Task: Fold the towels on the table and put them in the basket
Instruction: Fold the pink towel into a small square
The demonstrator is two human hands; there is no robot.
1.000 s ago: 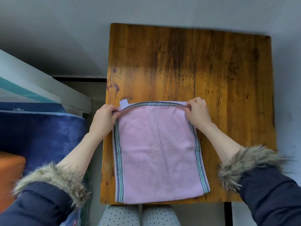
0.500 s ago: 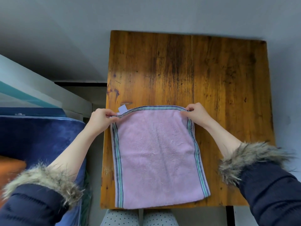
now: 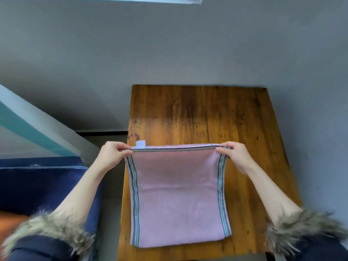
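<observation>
My left hand [image 3: 111, 154] and right hand [image 3: 234, 153] each pinch far corner of pink towel [image 3: 177, 194], edge pulled taut, lifted for next fold. Towel's near end lies at tabletop [image 3: 244, 119] front edge. Basket unseen.

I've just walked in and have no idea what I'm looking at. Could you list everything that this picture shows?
towel: one, pink with striped green and dark borders, on the near half of the table, its far edge lifted by both hands
label: one, white, on the towel's far edge near the left hand
table: one, brown wood, against the wall
wall: grey, behind the table
blue cushioned seat: one, dark blue, left of the table
orange object: one, at the left edge, too blurred to identify
basket: none in view
left hand: pinches the towel's far left corner
right hand: pinches the far right corner
sleeves: two, dark with fur cuffs
</observation>
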